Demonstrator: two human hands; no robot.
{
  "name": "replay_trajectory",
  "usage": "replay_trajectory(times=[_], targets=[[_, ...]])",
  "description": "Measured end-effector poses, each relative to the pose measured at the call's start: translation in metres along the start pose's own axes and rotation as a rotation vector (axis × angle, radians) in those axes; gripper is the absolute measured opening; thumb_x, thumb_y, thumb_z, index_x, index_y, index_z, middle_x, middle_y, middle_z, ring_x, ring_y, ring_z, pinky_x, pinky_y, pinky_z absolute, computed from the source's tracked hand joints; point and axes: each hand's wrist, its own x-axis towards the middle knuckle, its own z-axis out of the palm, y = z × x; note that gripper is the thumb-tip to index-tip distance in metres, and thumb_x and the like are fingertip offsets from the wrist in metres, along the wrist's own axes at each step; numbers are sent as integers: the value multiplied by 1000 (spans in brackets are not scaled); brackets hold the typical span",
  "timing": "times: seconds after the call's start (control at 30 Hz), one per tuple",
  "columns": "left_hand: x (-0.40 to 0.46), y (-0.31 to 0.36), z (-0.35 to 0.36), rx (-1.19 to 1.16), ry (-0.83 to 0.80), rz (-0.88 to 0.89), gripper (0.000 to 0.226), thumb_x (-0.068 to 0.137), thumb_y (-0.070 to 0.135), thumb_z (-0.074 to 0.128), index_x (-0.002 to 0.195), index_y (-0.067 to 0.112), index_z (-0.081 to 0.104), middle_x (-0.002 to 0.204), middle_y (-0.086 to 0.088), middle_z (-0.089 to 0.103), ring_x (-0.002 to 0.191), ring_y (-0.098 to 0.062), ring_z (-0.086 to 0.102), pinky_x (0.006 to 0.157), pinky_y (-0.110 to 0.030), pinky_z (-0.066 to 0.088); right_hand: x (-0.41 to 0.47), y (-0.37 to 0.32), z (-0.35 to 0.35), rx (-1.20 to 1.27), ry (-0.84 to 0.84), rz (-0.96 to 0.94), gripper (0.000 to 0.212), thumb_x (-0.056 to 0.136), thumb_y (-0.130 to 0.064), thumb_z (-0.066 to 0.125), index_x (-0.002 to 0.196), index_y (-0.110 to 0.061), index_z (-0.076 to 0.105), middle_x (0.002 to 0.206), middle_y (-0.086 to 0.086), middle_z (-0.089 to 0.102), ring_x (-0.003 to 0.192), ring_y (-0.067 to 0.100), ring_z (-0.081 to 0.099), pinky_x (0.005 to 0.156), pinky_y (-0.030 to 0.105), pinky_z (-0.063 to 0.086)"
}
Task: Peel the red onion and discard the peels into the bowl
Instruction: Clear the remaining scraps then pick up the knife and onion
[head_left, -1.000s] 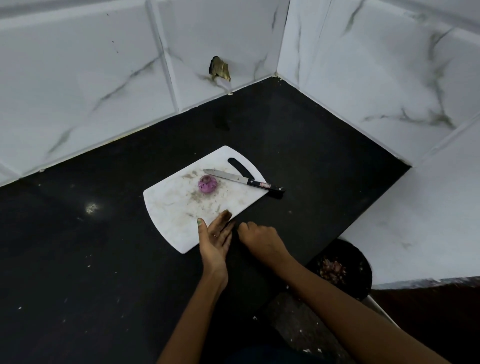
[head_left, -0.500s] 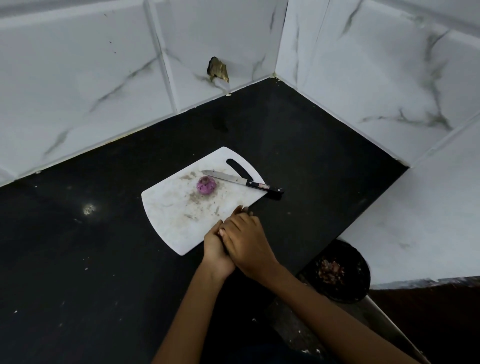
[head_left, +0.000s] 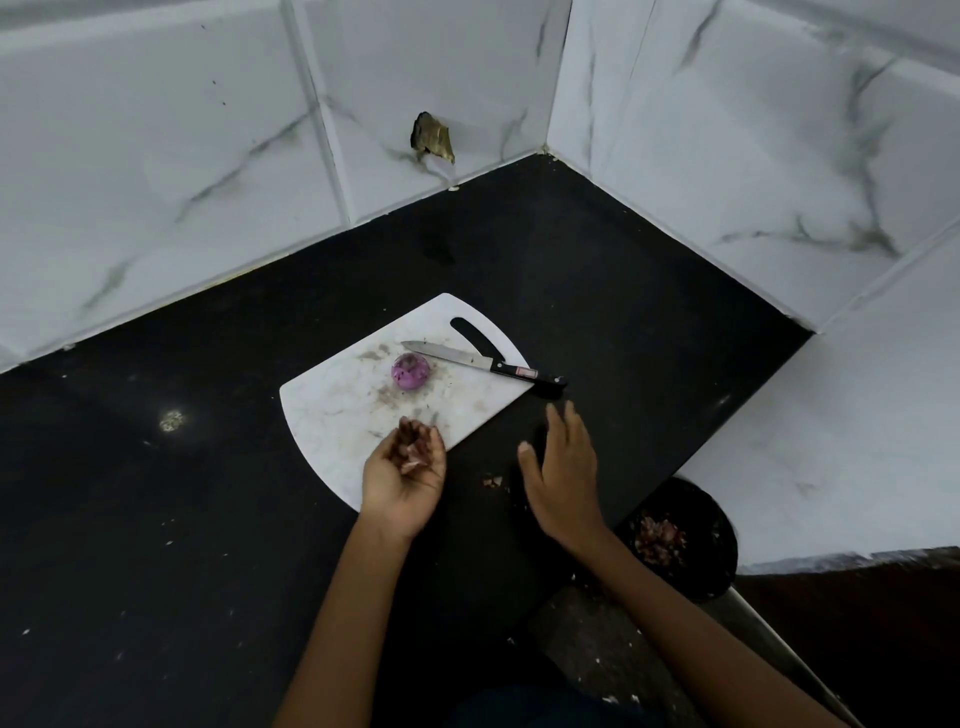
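Observation:
A peeled purple red onion (head_left: 410, 370) lies on the white cutting board (head_left: 337, 410), close to the knife blade. My left hand (head_left: 402, 475) is cupped palm-up over the board's near edge, its fingers curled round a small heap of onion peels (head_left: 413, 448). My right hand (head_left: 563, 470) hovers over the black counter just right of the board, fingers spread, holding nothing. A few peel scraps (head_left: 492, 482) lie on the counter between the hands. The dark bowl (head_left: 719, 525) with peels inside sits low at the right, below the counter edge.
A black-handled knife (head_left: 483, 362) lies across the board's far right corner. White marble-tiled walls enclose the black counter (head_left: 156, 493) at the back and right, and a brown scrap (head_left: 432, 137) sticks to the back wall.
My hands were pressed together at the board's near edge. They have separated: the left now cups the gathered peels, and the right has moved off to the right, open.

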Motion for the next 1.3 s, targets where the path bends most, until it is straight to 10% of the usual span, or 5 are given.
replay_trajectory(times=[0.17, 0.33, 0.5, 0.8, 1.3], targets=[[-3, 17, 4, -56, -27, 45, 50, 97, 14, 42, 55, 3, 67, 60, -1, 64, 52, -13, 66, 53, -28, 58, -20, -21, 32, -183, -207, -269, 81, 85, -58, 11, 151, -10, 8, 159, 11, 2, 147, 21, -7, 116, 32, -12], [-7, 21, 4, -65, -44, 62, 50, 97, 14, 41, 55, 3, 67, 60, -1, 65, 53, -13, 65, 54, -28, 58, -32, -27, 50, -355, -169, -582, 48, 91, -33, 39, 120, -2, 61, 126, 19, 60, 122, 32, 55, 104, 41, 41], [-9, 19, 3, -70, -37, 51, 46, 97, 14, 42, 59, 4, 66, 62, -1, 64, 54, -13, 65, 56, -28, 58, -21, 3, 32, -260, -41, -868, 25, 89, -13, 50, 92, 0, 72, 95, 14, 71, 93, 28, 68, 84, 32, 53], [-8, 9, 3, -42, -36, 16, 48, 97, 15, 44, 58, 4, 68, 64, -2, 64, 57, -13, 66, 60, -28, 59, -7, 9, -5, -156, 13, -217, 44, 94, -25, 38, 126, -1, 56, 130, 16, 55, 125, 29, 48, 109, 22, 21], [-6, -9, 6, -4, -30, -42, 45, 97, 16, 44, 60, 4, 68, 64, -4, 65, 65, -12, 65, 58, -30, 59, -53, -1, 11, -385, -72, -613, 13, 73, -15, 57, 70, -15, 70, 73, -2, 65, 70, 14, 62, 50, 18, 47]])
